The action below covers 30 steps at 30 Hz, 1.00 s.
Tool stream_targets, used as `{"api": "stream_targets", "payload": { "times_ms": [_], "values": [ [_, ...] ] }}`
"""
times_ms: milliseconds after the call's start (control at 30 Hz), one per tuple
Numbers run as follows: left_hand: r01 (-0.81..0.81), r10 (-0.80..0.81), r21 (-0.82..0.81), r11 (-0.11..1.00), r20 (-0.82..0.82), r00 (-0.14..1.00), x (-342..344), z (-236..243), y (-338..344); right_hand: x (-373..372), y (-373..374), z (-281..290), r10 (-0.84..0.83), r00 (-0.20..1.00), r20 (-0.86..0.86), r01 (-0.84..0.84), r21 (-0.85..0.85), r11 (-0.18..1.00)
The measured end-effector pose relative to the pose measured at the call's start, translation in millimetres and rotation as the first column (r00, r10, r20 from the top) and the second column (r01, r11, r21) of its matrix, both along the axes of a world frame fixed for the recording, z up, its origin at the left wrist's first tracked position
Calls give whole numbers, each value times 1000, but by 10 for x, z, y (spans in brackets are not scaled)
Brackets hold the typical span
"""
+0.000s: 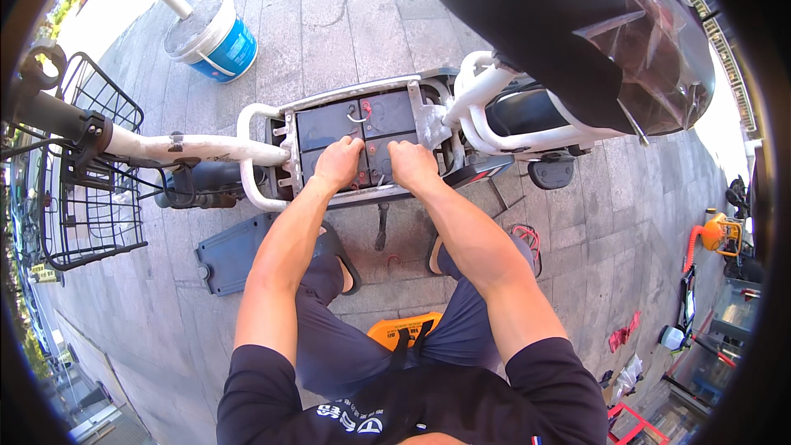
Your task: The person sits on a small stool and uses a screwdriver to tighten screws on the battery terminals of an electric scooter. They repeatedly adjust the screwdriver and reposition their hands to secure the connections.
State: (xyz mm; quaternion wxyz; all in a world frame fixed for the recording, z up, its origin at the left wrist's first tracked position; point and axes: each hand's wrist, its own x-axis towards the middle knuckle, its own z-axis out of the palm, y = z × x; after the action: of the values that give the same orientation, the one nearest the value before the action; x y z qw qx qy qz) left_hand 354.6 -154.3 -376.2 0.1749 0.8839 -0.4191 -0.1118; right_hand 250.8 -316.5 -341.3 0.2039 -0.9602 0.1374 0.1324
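A white scooter frame (254,198) lies across my view with an open compartment of dark grey batteries (325,122), which carry a short white wire and red terminal parts. My left hand (336,163) rests on the lower left battery with fingers curled near the centre seam; what they grip is hidden. My right hand (414,166) is curled over the lower right battery, close beside a red terminal; what it holds is hidden too.
A white-and-blue bucket (231,53) with a pole stands upper left. A wire basket (86,231) is at left, a black seat (527,0) upper right. A detached dark panel (227,268), an orange object (391,331) and tools (717,235) lie around me.
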Motion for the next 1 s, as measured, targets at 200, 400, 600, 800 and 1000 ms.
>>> {"api": "stream_targets", "payload": {
  "times_ms": [200,400,600,800,1000],
  "values": [
    [-135,131,103,985,49,990,-22,-29,-86,76,13,69,-57,997,-55,60,56,997],
    [0,-3,46,999,64,998,16,-64,-49,139,82,347,-69,997,28,62,205,977],
    [-130,120,157,979,72,990,-41,-36,-129,124,100,502,-115,983,143,69,295,953],
    [-177,166,169,970,76,983,-78,40,-159,109,52,503,-172,977,125,118,351,929],
    [7,-11,104,995,40,999,5,13,-52,122,20,495,-177,972,158,109,362,926]
  ]
}}
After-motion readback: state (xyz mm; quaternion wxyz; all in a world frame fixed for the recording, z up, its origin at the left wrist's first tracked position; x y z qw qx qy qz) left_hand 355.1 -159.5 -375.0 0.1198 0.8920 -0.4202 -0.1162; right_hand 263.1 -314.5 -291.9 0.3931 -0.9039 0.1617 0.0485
